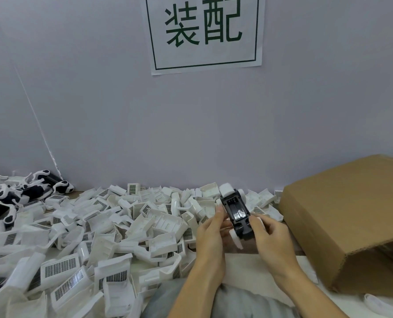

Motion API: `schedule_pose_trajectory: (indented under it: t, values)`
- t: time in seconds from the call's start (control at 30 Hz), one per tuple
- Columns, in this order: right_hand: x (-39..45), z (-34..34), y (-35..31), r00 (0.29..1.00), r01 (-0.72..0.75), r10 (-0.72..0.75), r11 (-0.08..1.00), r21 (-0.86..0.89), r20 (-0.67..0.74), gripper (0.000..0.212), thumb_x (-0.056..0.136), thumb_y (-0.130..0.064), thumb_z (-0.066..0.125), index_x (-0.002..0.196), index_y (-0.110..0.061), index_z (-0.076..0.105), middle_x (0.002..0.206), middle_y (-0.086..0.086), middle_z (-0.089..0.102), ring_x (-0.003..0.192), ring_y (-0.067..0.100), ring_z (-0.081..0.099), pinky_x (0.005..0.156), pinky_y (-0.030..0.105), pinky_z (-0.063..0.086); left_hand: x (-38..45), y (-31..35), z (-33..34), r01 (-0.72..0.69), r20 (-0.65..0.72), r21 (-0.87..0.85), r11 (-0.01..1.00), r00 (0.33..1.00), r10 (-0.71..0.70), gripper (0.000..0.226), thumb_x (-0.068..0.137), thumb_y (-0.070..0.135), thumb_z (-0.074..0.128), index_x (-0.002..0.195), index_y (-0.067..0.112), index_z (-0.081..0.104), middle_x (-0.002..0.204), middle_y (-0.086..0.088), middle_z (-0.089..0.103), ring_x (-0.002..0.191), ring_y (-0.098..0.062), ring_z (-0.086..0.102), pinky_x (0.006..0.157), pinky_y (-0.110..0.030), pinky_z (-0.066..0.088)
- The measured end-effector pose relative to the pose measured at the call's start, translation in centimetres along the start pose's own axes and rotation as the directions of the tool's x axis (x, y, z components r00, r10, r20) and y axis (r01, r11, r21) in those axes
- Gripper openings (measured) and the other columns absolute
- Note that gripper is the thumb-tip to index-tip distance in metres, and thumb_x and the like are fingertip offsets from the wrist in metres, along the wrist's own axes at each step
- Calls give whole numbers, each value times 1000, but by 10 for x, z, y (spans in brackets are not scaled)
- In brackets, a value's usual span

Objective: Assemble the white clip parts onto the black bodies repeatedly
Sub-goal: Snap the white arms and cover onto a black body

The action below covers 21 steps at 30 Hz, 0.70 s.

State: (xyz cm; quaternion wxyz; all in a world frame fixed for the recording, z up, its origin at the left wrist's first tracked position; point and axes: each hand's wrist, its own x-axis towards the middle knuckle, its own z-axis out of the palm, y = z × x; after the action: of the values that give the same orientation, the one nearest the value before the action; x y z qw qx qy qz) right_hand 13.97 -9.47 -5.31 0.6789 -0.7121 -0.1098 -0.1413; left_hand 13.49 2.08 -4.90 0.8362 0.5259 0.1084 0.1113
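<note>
Your forearms reach up from the lower edge and converge just above your lap. Your left hand (210,232) stands edge-on, back turned to the left, its fingers curled round the left side of the black body (236,214). Your right hand (270,236) mirrors it, thumb and fingertips pinching the body's right side near the lower end. The body is held off the tabletop (241,249), tilted away from you, open side up, with white clip parts (227,188) at its far end. A pile of loose white parts (113,230) spreads to your left; a cardboard box (349,216) sits to your right.
</note>
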Motion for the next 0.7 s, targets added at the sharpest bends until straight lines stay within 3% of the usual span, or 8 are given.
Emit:
schedule_pose_trajectory:
  t: [0.07,0.17,0.23,0.33,0.43,0.53,0.6,0.7]
  values:
    - [2,-1,4,994,-103,98,991,80,56,35,103,-14,51,86,-26,80,86,2,78,87,17,73,82,36,58,-1,-3,1,39,68,34,999,997,-41,45,103,43,51,95,9,80,97,-18,75,78,-23,72,67,-31,55]
    - [1,1,5,970,-192,165,970,150,176,33,104,-16,48,99,-14,80,97,15,77,99,38,71,92,58,55,-2,-3,0,101,122,10,995,987,-101,53,103,52,43,103,13,79,104,-20,75,88,-32,73,83,-44,59]
    - [2,1,6,963,-196,169,973,120,208,33,105,-18,48,99,-14,80,97,13,77,99,32,71,92,53,56,-2,-2,1,114,123,-11,993,986,-112,54,103,53,43,104,11,77,103,-21,76,87,-32,74,89,-49,56]
    - [0,0,3,960,-186,165,979,78,225,45,107,-19,43,85,-23,82,83,4,77,79,12,73,67,24,57,-2,-2,3,110,66,-21,994,992,-108,49,105,48,44,112,10,75,107,-18,75,91,-33,72,92,-51,53]
    - [1,2,5,968,-189,177,981,51,179,47,108,-24,37,90,-20,80,87,6,77,85,19,72,78,37,56,-2,-4,5,101,44,22,995,994,-102,45,107,41,42,114,9,73,108,-15,76,102,-33,73,98,-49,54]
    - [7,2,10,973,-226,220,969,96,71,42,107,-24,35,99,-16,75,87,3,77,83,17,73,72,36,57,-1,-4,5,85,19,31,996,996,-85,43,107,38,43,112,8,73,107,-19,76,102,-35,71,95,-47,53]
    - [16,-1,14,950,-300,310,936,183,-32,32,106,-24,40,107,-13,70,90,4,75,87,24,70,77,45,57,-1,-3,4,86,-18,-8,996,996,-86,41,107,37,43,110,9,74,105,-15,77,105,-36,71,96,-47,55]
    - [34,-9,18,902,-388,413,903,184,-127,24,103,-21,47,115,-16,67,107,5,69,88,24,65,71,38,50,-1,0,1,118,-60,-97,988,990,-125,37,107,38,44,111,16,73,110,-12,76,106,-32,70,99,-49,54]
